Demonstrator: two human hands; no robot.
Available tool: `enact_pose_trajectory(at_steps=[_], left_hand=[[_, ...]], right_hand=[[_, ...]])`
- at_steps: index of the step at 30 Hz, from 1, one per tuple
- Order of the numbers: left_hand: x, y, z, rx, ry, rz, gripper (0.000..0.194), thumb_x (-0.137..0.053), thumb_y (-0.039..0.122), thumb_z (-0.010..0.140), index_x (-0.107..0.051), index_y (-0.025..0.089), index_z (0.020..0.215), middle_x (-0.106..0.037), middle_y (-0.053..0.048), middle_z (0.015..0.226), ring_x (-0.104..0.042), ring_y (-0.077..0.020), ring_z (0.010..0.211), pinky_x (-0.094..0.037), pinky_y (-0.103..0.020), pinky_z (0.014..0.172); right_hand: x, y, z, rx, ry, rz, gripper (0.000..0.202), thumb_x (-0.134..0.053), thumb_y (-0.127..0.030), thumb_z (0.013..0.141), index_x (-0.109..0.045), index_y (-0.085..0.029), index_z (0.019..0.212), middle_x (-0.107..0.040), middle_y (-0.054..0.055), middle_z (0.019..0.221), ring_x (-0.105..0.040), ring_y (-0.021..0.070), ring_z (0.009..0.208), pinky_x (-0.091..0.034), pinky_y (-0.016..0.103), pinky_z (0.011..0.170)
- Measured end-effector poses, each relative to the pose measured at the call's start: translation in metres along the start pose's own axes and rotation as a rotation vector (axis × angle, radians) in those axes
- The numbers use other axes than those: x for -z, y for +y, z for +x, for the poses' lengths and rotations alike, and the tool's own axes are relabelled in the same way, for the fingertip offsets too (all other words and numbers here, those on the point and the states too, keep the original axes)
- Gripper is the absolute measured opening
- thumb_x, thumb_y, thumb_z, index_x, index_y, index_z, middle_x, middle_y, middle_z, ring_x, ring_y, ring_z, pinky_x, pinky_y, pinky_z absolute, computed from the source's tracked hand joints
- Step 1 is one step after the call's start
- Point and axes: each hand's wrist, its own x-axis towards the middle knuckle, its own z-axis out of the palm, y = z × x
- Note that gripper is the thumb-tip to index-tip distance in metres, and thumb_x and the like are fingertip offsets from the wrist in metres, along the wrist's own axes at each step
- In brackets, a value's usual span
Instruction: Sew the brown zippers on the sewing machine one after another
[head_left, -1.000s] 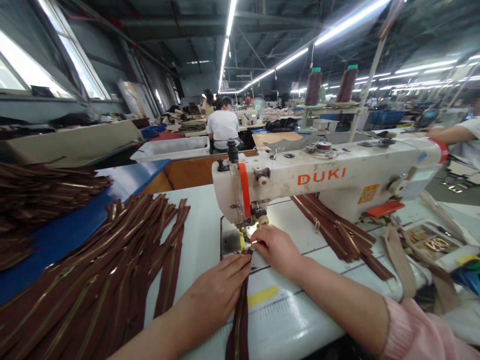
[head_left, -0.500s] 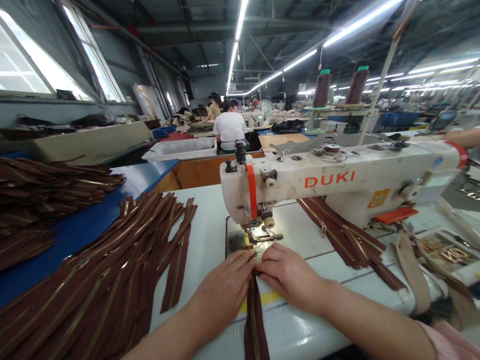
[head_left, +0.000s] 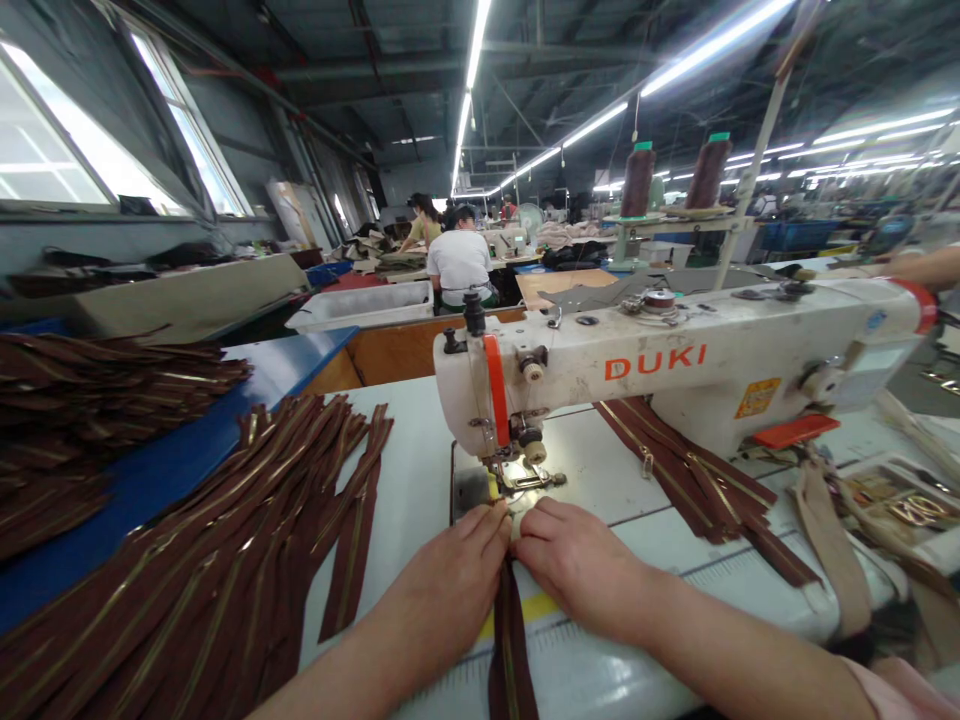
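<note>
Zipper strip pinched by left hand; right hand curled, hold cannot be told; sewn extent hidden, zippers heaped nearby.

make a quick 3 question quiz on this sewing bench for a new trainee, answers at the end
1. Multiple choice: what lies at the fingertips of both the left hand and the right hand?
A) a beige strap
B) a brown zipper strip
C) a thread cone

2. True or false: the two thread cones standing behind the sewing machine have green tops.

3. Fill in the blank: the orange lettering on the machine's arm reads ____.

Key: 1. B; 2. true; 3. DUKI
</note>
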Motion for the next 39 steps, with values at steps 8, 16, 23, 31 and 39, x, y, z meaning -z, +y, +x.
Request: enact_pose_trajectory(at_steps=[8, 16, 23, 31, 39], left_hand=[[-0.003, 0.002, -0.002, 0.014, 0.001, 0.051, 0.043, -0.033, 0.003, 0.082, -0.057, 0.002, 0.118, -0.061, -0.019, 0.124, -0.055, -0.0262, 0.118, -0.044, -0.040, 0.099], [-0.011, 0.002, -0.004, 0.053, 0.005, 0.063, 0.047, -0.037, 0.003, 0.080, -0.052, 0.004, 0.124, -0.059, -0.017, 0.127, -0.054, -0.0260, 0.119, -0.042, -0.039, 0.101], [-0.008, 0.003, -0.002, 0.029, -0.007, 0.052, 0.043, -0.038, 0.003, 0.080, -0.057, 0.002, 0.118, -0.061, -0.020, 0.123, -0.056, -0.0288, 0.117, -0.045, -0.042, 0.099], [0.002, 0.003, 0.005, 0.074, 0.016, 0.034, 0.043, -0.034, 0.001, 0.079, -0.060, 0.001, 0.114, -0.065, -0.019, 0.118, -0.060, -0.0264, 0.112, -0.050, -0.038, 0.094], [-0.003, -0.007, 0.015, 0.106, 0.060, 0.016, 0.043, -0.032, -0.002, 0.079, -0.060, 0.002, 0.111, -0.067, -0.019, 0.114, -0.062, -0.0256, 0.108, -0.052, -0.038, 0.093]], right_hand=[[-0.005, 0.002, -0.001, -0.012, 0.019, 0.019, 0.015, -0.049, -0.018, 0.093, -0.059, -0.016, 0.083, -0.060, 0.003, 0.086, -0.048, 0.0180, 0.079, -0.041, 0.030, 0.073], [-0.004, 0.000, 0.000, -0.012, 0.013, 0.012, 0.011, -0.052, -0.018, 0.092, -0.058, -0.016, 0.082, -0.059, 0.002, 0.085, -0.048, 0.0179, 0.081, -0.040, 0.030, 0.074], [-0.005, 0.000, -0.001, -0.014, 0.003, 0.009, 0.009, -0.053, -0.018, 0.092, -0.058, -0.017, 0.085, -0.059, 0.002, 0.086, -0.047, 0.0184, 0.081, -0.039, 0.031, 0.075], [0.000, 0.001, 0.003, -0.027, -0.009, 0.016, 0.008, -0.053, -0.017, 0.091, -0.060, -0.015, 0.089, -0.061, 0.005, 0.089, -0.048, 0.0188, 0.085, -0.039, 0.031, 0.077], [-0.004, 0.012, 0.010, -0.035, -0.009, -0.019, 0.005, -0.056, -0.016, 0.089, -0.061, -0.016, 0.088, -0.061, 0.004, 0.088, -0.049, 0.0195, 0.087, -0.040, 0.032, 0.080]])
